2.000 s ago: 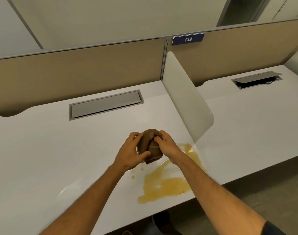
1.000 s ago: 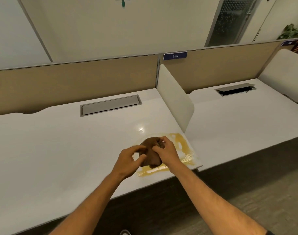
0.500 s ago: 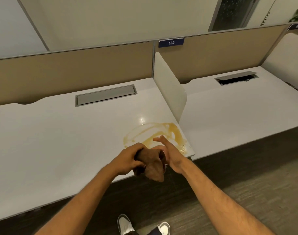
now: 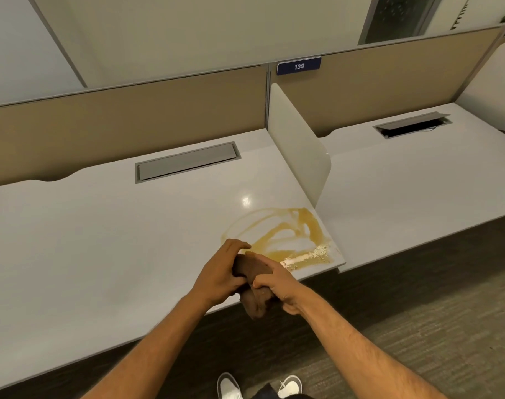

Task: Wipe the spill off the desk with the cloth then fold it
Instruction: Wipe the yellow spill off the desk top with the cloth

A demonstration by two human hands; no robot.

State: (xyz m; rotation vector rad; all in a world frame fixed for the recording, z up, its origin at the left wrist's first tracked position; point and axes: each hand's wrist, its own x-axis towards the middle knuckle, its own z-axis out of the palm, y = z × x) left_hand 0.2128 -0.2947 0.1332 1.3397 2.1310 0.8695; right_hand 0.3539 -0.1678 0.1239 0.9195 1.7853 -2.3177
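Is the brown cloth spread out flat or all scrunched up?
Scrunched up. The brown cloth is bunched between the left hand and right hand, one end dangling past the desk edge.

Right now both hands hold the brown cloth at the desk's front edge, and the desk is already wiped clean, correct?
Not quite. Both hands, left hand and right hand, do hold the brown cloth at the front edge of the desk, but the desk isn't clean: the head view shows a yellow spill smeared beside the divider.
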